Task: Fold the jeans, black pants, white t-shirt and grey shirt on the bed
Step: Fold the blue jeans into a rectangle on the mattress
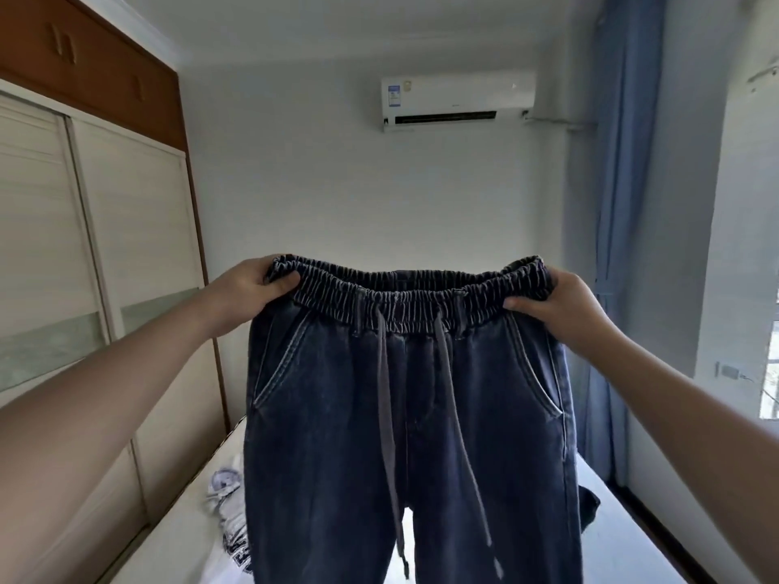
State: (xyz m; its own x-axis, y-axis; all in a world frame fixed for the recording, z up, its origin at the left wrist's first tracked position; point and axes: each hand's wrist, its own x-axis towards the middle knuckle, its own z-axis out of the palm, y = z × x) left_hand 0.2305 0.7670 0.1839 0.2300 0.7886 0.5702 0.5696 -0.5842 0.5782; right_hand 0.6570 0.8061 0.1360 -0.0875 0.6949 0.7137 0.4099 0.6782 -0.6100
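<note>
The dark blue denim jeans with a gathered elastic waistband [413, 398] are held upright by the waistband's two ends, legs hanging, two grey drawcords dangling at the front. A crumpled white printed garment [229, 512], possibly the t-shirt, lies on the white bed [177, 537] at lower left.

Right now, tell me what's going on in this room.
A person is holding up a pair of dark blue jeans in the air over the bed. The left hand grips one end of the elastic waistband and the right hand grips the other, so the legs hang straight down, not yet folded. A white printed garment lies crumpled on the bed at the left, and a bit of dark cloth shows behind the jeans at the right.
</note>
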